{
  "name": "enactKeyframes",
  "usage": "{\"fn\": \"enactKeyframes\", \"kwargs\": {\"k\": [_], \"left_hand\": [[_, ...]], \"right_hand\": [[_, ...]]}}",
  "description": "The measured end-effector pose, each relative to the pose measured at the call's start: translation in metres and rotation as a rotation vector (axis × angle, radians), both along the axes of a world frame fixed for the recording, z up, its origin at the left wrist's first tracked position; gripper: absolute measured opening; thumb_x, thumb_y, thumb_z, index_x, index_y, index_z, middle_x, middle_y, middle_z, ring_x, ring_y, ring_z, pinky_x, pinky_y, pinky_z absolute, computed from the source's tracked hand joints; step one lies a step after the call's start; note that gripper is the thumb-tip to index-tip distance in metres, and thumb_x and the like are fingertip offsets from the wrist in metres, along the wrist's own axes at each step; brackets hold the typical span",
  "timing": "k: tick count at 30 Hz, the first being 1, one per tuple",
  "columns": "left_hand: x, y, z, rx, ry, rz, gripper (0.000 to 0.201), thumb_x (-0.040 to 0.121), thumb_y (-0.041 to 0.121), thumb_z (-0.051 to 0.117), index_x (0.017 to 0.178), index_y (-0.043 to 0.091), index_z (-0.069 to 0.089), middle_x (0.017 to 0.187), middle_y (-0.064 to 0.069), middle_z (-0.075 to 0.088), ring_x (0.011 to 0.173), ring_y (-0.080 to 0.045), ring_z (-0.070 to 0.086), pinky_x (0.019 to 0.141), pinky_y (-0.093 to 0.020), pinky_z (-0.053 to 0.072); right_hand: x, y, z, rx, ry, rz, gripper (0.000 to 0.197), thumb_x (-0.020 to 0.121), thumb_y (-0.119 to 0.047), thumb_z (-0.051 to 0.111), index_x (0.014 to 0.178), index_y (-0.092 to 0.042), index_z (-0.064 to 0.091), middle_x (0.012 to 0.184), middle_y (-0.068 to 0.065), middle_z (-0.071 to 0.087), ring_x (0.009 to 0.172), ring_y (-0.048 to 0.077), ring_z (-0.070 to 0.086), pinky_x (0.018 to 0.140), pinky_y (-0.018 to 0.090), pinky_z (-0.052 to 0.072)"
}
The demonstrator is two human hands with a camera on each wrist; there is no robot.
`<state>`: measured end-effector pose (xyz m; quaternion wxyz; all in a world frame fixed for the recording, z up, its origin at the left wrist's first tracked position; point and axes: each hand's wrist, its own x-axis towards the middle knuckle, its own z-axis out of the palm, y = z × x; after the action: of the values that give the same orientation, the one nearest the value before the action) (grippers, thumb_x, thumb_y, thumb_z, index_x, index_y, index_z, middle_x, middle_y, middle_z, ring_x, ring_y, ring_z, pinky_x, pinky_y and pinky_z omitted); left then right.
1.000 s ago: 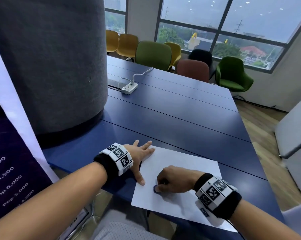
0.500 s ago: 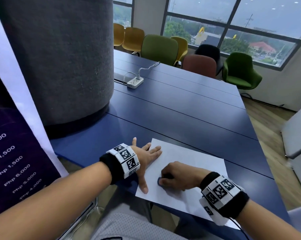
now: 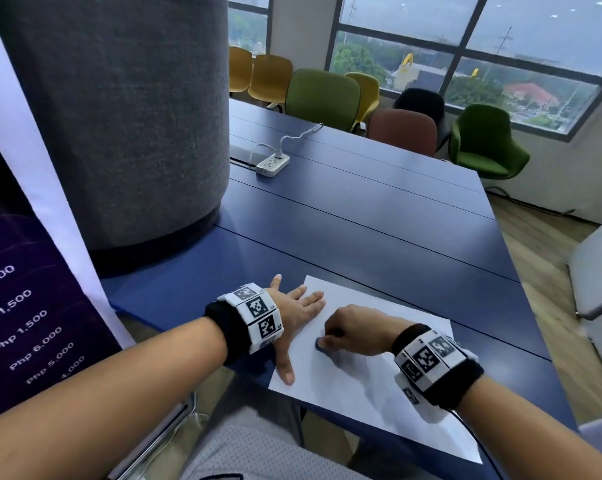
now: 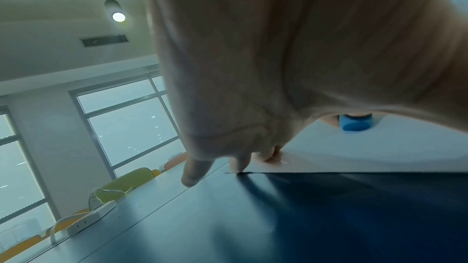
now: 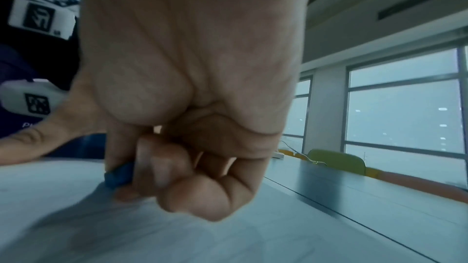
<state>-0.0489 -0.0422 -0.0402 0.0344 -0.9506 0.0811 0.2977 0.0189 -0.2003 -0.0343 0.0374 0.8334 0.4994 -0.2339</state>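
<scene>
A white sheet of paper (image 3: 369,386) lies at the near edge of the blue table (image 3: 379,220). My left hand (image 3: 298,311) lies flat with spread fingers on the sheet's left edge, thumb pointing toward me. My right hand (image 3: 348,330) is curled around a small blue eraser (image 3: 319,345) and holds it down on the paper. The eraser (image 4: 356,123) shows as a blue block under the fingers in the left wrist view, and only its corner (image 5: 119,175) shows in the right wrist view. The paper (image 5: 177,227) fills the foreground there.
A wide grey felt column (image 3: 119,116) stands on the table at the left. A white power strip (image 3: 272,165) with a cable lies mid-table. Coloured chairs (image 3: 322,97) line the far side under the windows. A printed banner (image 3: 22,289) hangs at the near left.
The right hand with the eraser has shifted slightly on the paper. The left hand stays flat on the sheet. The head view has panned a little.
</scene>
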Motion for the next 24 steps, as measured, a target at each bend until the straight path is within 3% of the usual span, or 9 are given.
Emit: {"fn": "enactKeyframes", "kwargs": {"k": [5,8,10,13,17,22,24], "left_hand": [[0.0,0.001,-0.001,-0.017,0.0,0.002,0.15,0.057,0.067,0.082,0.152,0.018,-0.022,0.161,0.005,-0.025,0.149,-0.021,-0.018,0.11,-0.07,-0.011],[0.0,0.002,-0.001,-0.026,0.012,0.004,0.15,0.056,0.066,0.083,0.152,0.019,-0.023,0.16,0.006,-0.026,0.148,-0.021,-0.019,0.109,-0.071,-0.011],[0.0,0.001,-0.001,-0.033,0.016,0.009,0.15,0.056,0.065,0.083,0.152,0.019,-0.023,0.16,0.007,-0.027,0.148,-0.02,-0.02,0.108,-0.071,-0.011],[0.0,0.001,0.001,-0.034,0.025,0.019,0.149,0.058,0.064,0.083,0.152,0.019,-0.024,0.16,0.007,-0.027,0.148,-0.02,-0.021,0.107,-0.071,-0.01],[0.0,0.002,0.0,-0.044,0.024,0.011,0.149,0.057,0.064,0.083,0.152,0.02,-0.023,0.16,0.007,-0.027,0.148,-0.02,-0.021,0.107,-0.071,-0.011],[-0.001,0.002,0.002,-0.05,0.027,0.02,0.148,0.059,0.063,0.083,0.152,0.019,-0.023,0.16,0.007,-0.027,0.148,-0.019,-0.022,0.107,-0.073,-0.009],[0.0,0.002,0.002,-0.053,0.017,0.008,0.149,0.058,0.064,0.083,0.152,0.018,-0.023,0.16,0.007,-0.027,0.148,-0.019,-0.021,0.107,-0.072,-0.009]], "right_hand": [[-0.009,-0.007,-0.001,-0.08,0.144,0.076,0.034,0.093,-0.044,0.053,0.073,-0.016,0.061,0.073,0.002,0.06,0.066,0.019,0.051,0.066,0.033,0.045],[-0.002,-0.002,0.002,-0.004,0.045,-0.002,0.035,0.093,-0.046,0.052,0.071,-0.019,0.058,0.074,0.001,0.059,0.069,0.021,0.052,0.065,0.031,0.042],[-0.002,-0.004,-0.001,0.008,0.042,0.009,0.035,0.094,-0.044,0.052,0.074,-0.016,0.058,0.074,0.003,0.059,0.068,0.022,0.051,0.064,0.032,0.042],[-0.01,-0.007,-0.001,-0.115,0.198,0.067,0.038,0.091,-0.045,0.055,0.08,-0.009,0.065,0.08,0.012,0.066,0.065,0.022,0.053,0.063,0.036,0.048],[-0.003,0.001,0.005,0.013,0.047,-0.025,0.039,0.094,-0.042,0.053,0.083,-0.007,0.066,0.083,0.012,0.066,0.068,0.022,0.052,0.062,0.03,0.04],[-0.013,-0.003,0.008,-0.139,0.216,0.018,0.032,0.094,-0.039,0.054,0.078,-0.013,0.063,0.065,-0.002,0.06,0.05,0.018,0.056,0.043,0.02,0.043],[-0.003,0.003,0.007,-0.078,0.155,-0.038,0.035,0.094,-0.041,0.053,0.076,-0.012,0.061,0.07,0.007,0.063,0.05,0.021,0.058,0.039,0.018,0.041]]}}
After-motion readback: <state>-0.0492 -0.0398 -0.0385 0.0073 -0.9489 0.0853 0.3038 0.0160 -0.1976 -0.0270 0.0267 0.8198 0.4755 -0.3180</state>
